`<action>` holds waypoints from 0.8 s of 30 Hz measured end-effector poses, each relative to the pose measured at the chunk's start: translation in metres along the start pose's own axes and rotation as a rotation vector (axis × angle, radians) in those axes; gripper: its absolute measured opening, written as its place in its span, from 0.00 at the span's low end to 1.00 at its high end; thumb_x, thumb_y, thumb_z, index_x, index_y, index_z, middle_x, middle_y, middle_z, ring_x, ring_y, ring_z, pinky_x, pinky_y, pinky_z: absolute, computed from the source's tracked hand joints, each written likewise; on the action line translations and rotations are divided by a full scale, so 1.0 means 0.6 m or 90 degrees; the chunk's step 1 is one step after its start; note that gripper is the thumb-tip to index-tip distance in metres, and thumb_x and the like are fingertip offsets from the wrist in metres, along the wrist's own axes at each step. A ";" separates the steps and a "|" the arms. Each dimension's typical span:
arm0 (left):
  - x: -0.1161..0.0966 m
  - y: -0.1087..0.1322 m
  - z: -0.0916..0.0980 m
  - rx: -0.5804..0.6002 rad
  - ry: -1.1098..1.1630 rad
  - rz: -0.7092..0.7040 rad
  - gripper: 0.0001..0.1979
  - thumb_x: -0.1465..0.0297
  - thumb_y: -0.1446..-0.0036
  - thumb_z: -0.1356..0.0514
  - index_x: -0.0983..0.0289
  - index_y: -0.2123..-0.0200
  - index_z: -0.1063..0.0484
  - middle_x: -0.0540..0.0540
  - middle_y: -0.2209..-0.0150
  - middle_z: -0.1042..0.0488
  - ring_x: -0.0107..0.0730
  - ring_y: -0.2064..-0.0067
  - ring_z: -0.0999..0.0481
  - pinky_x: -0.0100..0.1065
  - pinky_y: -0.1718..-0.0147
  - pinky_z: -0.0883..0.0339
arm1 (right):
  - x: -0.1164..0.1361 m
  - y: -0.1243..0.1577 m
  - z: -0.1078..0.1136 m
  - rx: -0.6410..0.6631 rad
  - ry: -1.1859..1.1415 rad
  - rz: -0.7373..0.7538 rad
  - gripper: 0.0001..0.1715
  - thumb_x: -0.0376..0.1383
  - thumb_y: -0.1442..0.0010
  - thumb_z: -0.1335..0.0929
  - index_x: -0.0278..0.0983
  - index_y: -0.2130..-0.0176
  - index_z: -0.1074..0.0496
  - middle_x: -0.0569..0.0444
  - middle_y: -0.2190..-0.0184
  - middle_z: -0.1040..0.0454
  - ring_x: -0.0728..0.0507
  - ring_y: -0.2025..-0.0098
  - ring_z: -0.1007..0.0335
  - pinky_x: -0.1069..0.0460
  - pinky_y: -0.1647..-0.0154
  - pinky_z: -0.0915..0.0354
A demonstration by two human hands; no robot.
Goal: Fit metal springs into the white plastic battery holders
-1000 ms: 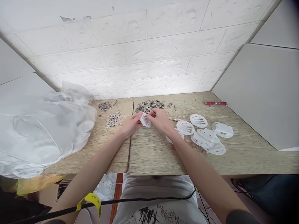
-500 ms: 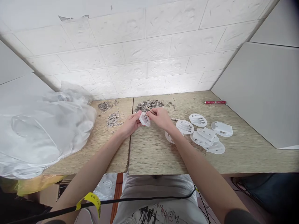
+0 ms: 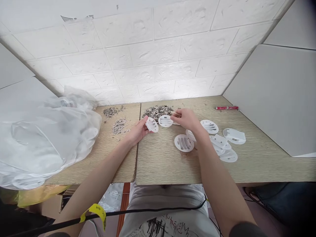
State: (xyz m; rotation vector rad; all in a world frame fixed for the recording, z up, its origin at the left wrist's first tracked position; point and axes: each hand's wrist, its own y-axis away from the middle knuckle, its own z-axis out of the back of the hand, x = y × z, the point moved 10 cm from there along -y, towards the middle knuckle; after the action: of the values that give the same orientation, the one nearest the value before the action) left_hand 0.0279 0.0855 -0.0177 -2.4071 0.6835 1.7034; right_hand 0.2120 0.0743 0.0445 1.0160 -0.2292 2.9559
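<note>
My left hand [image 3: 138, 131] holds a white slotted plastic disc [image 3: 151, 125] by its left edge, thumb on top. My right hand [image 3: 186, 119] is closed in a pinch around a thin pale stick [image 3: 174, 113]. Its fingertips meet the right edge of a second slotted disc [image 3: 165, 121] beside the first; whether they grip this disc too I cannot tell. Just behind lies a heap of small metal pieces [image 3: 156, 112]. Under and near my right wrist are another slotted disc [image 3: 184, 143] and one partly hidden by the forearm [image 3: 190, 135].
More white discs [image 3: 209, 126] lie on the right, some overlapping, with one bearing a raised box [image 3: 234, 136]. Two smaller piles of metal bits [image 3: 119, 126] sit left of the table seam. A large plastic bag [image 3: 49, 141] fills the left side. A red pen-like object [image 3: 227, 108] lies near the right panel.
My right hand has moved right, away from the disc in my left hand, keeping the thin stick. The second disc between the hands has come into view. My left hand has hardly moved.
</note>
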 end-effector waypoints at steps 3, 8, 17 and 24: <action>0.000 0.000 0.000 -0.007 0.008 0.003 0.16 0.60 0.39 0.44 0.67 0.62 0.26 0.61 0.61 0.24 0.35 0.60 0.25 0.34 0.62 0.28 | -0.025 0.001 -0.005 0.058 0.023 -0.029 0.05 0.36 0.49 0.31 0.35 0.73 0.26 0.54 0.71 0.24 0.48 0.71 0.33 0.54 0.72 0.45; -0.001 0.002 0.003 -0.035 0.015 0.006 0.16 0.60 0.39 0.45 0.67 0.62 0.27 0.61 0.59 0.23 0.36 0.57 0.24 0.36 0.57 0.29 | -0.049 -0.001 -0.028 0.119 0.063 -0.061 0.05 0.34 0.51 0.29 0.37 0.69 0.24 0.54 0.69 0.22 0.46 0.67 0.30 0.54 0.71 0.44; -0.001 0.003 0.003 -0.023 0.007 0.013 0.18 0.57 0.39 0.45 0.68 0.60 0.27 0.64 0.56 0.24 0.40 0.55 0.24 0.38 0.57 0.28 | -0.051 -0.008 -0.032 0.085 0.124 -0.044 0.04 0.34 0.48 0.32 0.36 0.72 0.25 0.51 0.70 0.22 0.45 0.67 0.31 0.53 0.71 0.44; -0.002 0.003 0.003 -0.021 -0.005 0.016 0.17 0.59 0.38 0.46 0.67 0.61 0.28 0.62 0.57 0.24 0.37 0.58 0.24 0.39 0.59 0.27 | -0.050 -0.008 -0.037 0.108 0.124 -0.038 0.04 0.34 0.47 0.31 0.36 0.70 0.25 0.51 0.67 0.22 0.45 0.66 0.30 0.53 0.70 0.43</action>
State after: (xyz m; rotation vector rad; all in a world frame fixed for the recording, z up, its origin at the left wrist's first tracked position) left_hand 0.0254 0.0846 -0.0170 -2.4219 0.6929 1.7464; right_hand 0.2227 0.0832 0.0095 0.7232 0.0535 3.0337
